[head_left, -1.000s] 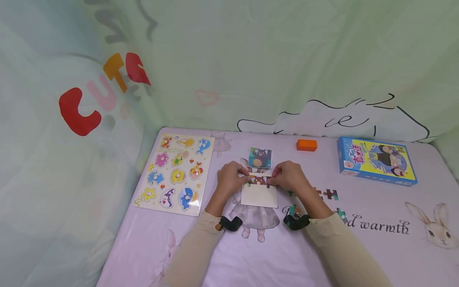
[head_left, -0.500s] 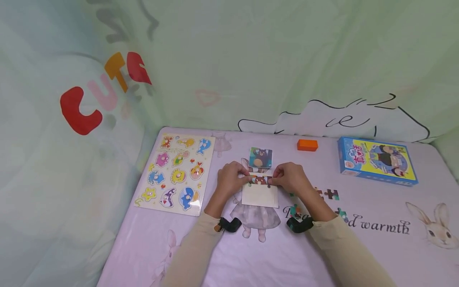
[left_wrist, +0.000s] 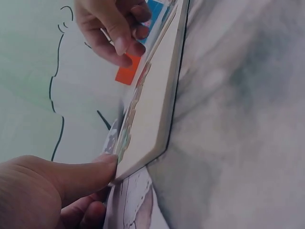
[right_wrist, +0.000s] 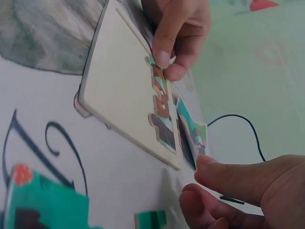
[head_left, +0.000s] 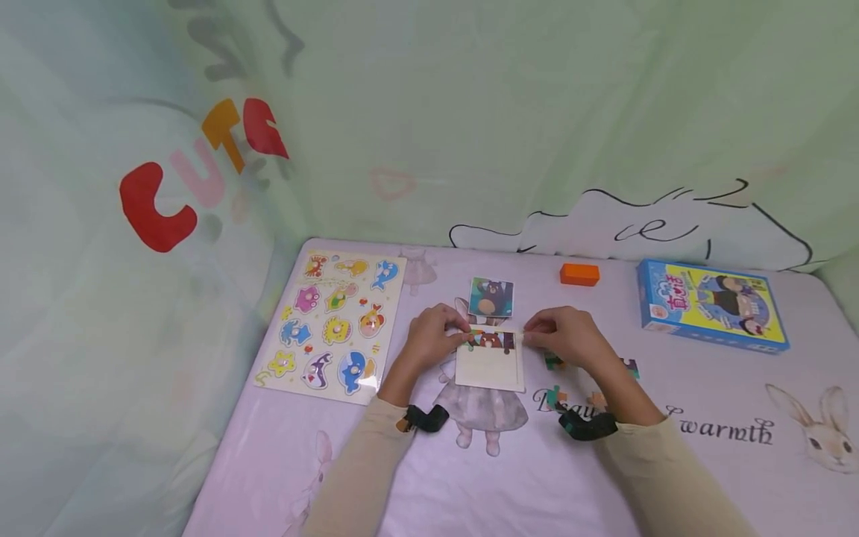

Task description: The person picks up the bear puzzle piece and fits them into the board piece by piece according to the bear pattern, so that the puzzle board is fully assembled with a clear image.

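In the head view, a pale wooden puzzle tray [head_left: 490,371] lies before me, with a row of joined jigsaw pieces [head_left: 490,340] showing a brown bear along its top edge. My left hand [head_left: 432,339] pinches the tray's upper left corner; in the left wrist view its thumb [left_wrist: 95,172] presses on that corner. My right hand [head_left: 569,337] hovers just off the upper right corner; the right wrist view shows its thumb [right_wrist: 233,176] and fingers apart from the tray, holding nothing. Behind the tray sits a bear picture card [head_left: 491,297].
Loose jigsaw pieces [head_left: 555,399] lie right of the tray, some partly hidden under my right arm. A blue and yellow box [head_left: 714,304] and an orange block [head_left: 579,274] stand at the back right. An animal peg puzzle board [head_left: 387,297] lies left.
My right hand has let go of the tray's upper right corner and drawn off to the right. My left hand keeps its hold. The view has shifted slightly.
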`<state>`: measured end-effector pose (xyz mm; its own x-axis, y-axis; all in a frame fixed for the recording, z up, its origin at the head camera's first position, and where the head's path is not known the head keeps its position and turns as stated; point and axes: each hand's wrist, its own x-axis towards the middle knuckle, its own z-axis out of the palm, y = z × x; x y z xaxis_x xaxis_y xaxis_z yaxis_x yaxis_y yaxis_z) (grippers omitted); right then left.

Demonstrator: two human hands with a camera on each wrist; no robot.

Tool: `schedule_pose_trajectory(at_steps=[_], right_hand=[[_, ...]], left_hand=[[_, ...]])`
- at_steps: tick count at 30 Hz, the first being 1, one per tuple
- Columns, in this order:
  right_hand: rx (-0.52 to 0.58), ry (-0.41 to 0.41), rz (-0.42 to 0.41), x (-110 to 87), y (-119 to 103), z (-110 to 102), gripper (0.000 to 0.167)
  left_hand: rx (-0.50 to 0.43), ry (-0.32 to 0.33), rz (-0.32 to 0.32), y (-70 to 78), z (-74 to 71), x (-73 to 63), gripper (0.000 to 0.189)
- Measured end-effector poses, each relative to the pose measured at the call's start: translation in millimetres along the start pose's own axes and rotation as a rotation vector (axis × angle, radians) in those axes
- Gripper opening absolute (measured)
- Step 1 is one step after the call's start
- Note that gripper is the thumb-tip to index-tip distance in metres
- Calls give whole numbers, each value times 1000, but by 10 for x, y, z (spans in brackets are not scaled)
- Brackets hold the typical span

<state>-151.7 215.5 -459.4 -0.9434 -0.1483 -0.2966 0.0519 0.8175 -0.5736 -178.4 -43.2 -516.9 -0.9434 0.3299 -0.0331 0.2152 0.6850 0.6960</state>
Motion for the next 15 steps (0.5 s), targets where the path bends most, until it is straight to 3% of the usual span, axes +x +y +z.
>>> schedule_pose_trajectory(at_steps=[15], right_hand=[[-71, -39, 39, -202, 223, -170, 29]], left_hand=[[20, -8, 14, -10, -3, 2, 7]])
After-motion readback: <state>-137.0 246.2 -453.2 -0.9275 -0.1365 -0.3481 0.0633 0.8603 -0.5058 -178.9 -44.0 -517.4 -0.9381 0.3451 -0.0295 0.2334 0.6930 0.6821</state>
